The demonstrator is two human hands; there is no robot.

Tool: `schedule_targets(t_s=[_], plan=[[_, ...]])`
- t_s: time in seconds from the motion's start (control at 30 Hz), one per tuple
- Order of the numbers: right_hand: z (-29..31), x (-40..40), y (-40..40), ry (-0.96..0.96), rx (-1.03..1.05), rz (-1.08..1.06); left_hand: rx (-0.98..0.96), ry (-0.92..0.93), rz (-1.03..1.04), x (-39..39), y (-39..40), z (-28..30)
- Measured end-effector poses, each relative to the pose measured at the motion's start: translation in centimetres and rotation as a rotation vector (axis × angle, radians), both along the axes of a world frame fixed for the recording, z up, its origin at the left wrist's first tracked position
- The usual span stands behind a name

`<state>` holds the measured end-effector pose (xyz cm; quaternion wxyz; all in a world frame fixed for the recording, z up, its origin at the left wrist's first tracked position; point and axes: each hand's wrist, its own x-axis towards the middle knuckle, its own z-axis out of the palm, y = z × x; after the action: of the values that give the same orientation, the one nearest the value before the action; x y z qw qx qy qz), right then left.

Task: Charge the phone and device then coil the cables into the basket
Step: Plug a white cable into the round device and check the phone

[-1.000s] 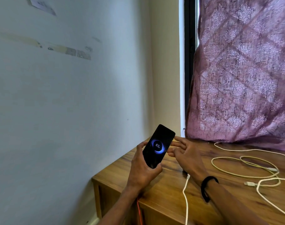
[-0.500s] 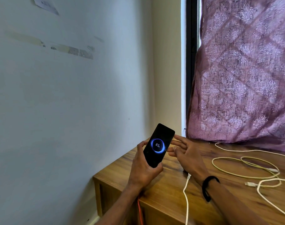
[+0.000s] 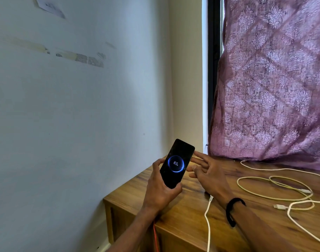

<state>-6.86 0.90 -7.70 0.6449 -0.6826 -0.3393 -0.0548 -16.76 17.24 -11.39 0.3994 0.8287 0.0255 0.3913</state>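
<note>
**Phone held up, charging screen lit**

The left hand (image 3: 160, 192) grips the phone (image 3: 177, 163) from below, thumb along its left edge and fingers curled behind its lower end, forearm rising from the bottom of the view. The right hand (image 3: 209, 176) sits just right of the phone, palm down, fingers (image 3: 201, 155) straight and spread, their tips at the phone's right edge; whether they touch it cannot be told. A black band (image 3: 232, 210) circles the right wrist.

Both hands hover over the left end of a wooden table (image 3: 182, 222) set in a corner, with a pale wall (image 3: 73, 115) to the left bearing torn tape marks. A purple patterned curtain (image 3: 272, 84) hangs behind the table, its hem reaching the tabletop. A white cable (image 3: 207, 224) runs from under the right hand off the front edge. Pale cables (image 3: 275, 190) lie in loose loops on the right.

The phone stands tilted, long axis leaning up and to the right, screen facing the camera, showing a blue ring around "83%".
</note>
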Motion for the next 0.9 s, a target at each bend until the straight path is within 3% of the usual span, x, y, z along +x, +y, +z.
schedule_targets(t_s=[0.67, 0.9], plan=[[-0.44, 0.59, 0.09, -0.019, -0.010, 0.013, 0.006, 0.019, 0.016, -0.07, -0.13, 0.12], [-0.78, 0.87, 0.08, -0.069, -0.111, -0.008, 0.013, 0.063, 0.111, 0.04, 0.09, -0.14]])
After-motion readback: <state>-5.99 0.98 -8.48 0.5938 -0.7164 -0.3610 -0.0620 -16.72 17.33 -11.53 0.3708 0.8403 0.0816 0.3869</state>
